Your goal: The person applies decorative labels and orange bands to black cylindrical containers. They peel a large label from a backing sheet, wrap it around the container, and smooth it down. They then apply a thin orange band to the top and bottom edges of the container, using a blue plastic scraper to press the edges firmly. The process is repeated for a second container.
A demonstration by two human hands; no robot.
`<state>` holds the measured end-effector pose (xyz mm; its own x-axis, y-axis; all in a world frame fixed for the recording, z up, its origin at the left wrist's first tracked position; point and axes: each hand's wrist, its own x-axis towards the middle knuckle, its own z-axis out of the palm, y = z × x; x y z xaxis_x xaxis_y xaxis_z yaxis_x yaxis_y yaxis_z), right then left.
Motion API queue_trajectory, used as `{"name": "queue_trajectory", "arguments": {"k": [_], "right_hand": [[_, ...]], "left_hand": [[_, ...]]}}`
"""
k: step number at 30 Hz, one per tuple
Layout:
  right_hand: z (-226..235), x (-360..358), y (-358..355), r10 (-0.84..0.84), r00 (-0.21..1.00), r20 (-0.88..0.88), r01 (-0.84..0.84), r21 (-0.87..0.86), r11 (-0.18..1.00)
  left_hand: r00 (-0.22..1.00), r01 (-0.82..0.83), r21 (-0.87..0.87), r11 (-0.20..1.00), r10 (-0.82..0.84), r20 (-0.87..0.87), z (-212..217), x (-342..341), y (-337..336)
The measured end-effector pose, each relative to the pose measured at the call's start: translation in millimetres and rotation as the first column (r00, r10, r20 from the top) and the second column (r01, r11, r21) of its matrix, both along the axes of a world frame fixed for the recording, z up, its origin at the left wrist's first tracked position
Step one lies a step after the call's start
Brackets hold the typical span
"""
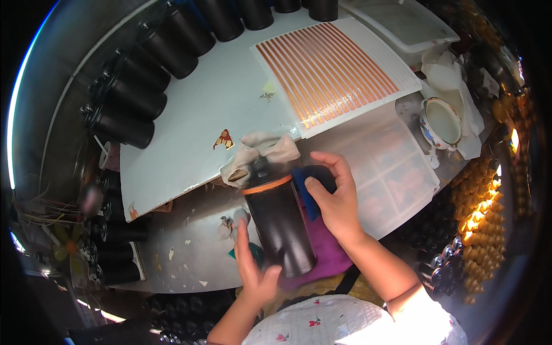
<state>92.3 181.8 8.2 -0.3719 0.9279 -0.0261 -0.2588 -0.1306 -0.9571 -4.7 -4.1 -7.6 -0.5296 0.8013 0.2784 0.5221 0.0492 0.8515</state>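
A black cylindrical canister (281, 227) with an orange band (267, 184) round its shoulder lies tilted in front of me, its narrow neck pointing away. Against the right side of that band my right hand (336, 198) pinches a dark blue flat pad (310, 187), thumb on its near face. My left hand (253, 273) lies along the canister's left side, fingers stretched and thumb apart; whether it touches the canister is hard to tell. A crumpled beige cloth (264, 150) sits around the neck. Purple cloth (319, 253) shows beneath the canister.
A sheet of orange strips (336, 72) lies on the white board (195, 115), near a red-gold scrap (223, 140). Several black canisters (132, 86) line the board's far left edge. Right of it are translucent sheets (391, 167), an enamel bowl (441, 123) and a clear tray (402, 23).
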Motion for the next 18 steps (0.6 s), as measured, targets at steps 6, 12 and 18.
{"name": "queue_trajectory", "arguments": {"k": [6,12,18], "right_hand": [[5,13,-10,0.014,1.000,0.021,-0.014,0.010,1.000],[7,23,-14,0.043,0.999,0.001,-0.043,-0.026,0.999],[-3,32,-22,0.083,0.996,-0.041,-0.087,-0.102,0.991]], "left_hand": [[0.960,-0.044,0.122,0.992,0.008,0.280,21,-12,61],[0.863,-0.105,-0.129,0.986,0.026,-0.504,50,1,59],[0.653,-0.102,-0.314,0.944,-0.175,-0.737,92,24,93]]}}
